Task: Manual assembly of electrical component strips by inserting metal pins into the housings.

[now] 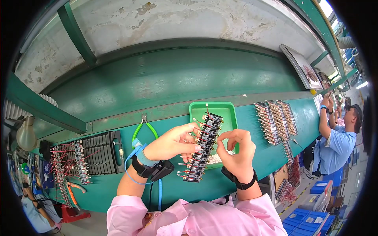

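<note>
Work looks to be partway through: 1 long black strip (204, 147) of small connectors is up in the hands, held at a slant over the green tray (212, 104) and the near part of the counter (305, 126), with short red wires standing out along its left edge. Whether every slot on it is filled is too small to tell. Other strips with red wires (81, 161) lie at the left, on and beside a black rack (100, 147), and rows of pale-tipped strips (275, 118) sit together at the right; which of these are finished cannot be told from here. The left hand (173, 142) has its grip closed on the strip, thumb across the near face and fingers at its left edge among the wires. The right hand (238, 151) is just beside the strip's right edge, its thumb and forefinger curled toward each other in a ring; I cannot tell whether that grip is pressed together or pinching something small. Green-handled pliers (138, 130) lie on the counter beyond the left hand, and orange-handled pliers (72, 194) near the rack, both untouched.
</note>
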The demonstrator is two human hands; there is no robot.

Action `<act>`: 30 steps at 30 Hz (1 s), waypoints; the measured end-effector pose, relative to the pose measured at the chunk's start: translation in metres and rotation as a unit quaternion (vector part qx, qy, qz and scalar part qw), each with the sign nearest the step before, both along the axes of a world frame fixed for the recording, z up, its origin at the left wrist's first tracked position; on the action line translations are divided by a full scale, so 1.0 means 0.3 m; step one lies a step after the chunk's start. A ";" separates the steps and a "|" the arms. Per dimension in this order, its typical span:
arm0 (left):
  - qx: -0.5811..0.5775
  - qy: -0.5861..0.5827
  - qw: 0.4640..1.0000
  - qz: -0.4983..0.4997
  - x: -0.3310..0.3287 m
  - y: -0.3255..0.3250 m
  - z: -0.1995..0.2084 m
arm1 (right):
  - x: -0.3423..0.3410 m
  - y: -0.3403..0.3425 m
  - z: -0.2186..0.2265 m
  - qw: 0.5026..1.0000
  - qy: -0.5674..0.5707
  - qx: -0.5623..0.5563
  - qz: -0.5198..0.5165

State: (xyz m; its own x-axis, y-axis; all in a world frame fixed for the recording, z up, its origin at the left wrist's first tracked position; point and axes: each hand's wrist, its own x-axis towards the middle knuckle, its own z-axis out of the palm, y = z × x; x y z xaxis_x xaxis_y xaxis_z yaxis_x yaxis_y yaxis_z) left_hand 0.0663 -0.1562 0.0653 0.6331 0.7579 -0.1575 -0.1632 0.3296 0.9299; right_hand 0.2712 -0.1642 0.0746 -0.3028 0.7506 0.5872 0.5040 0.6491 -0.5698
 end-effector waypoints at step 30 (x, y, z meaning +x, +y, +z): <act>-0.007 -0.025 0.999 0.043 -0.007 0.003 -0.002 | -0.017 -0.038 -0.026 0.997 0.057 0.053 -0.007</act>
State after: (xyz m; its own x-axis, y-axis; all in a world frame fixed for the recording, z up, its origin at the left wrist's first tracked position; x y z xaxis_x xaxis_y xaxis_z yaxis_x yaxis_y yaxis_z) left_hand 0.0642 -0.1552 0.0647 0.5730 0.8078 -0.1383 -0.2381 0.3256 0.9150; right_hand 0.2661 -0.1757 0.0667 -0.2202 0.6866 0.6929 0.4488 0.7020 -0.5530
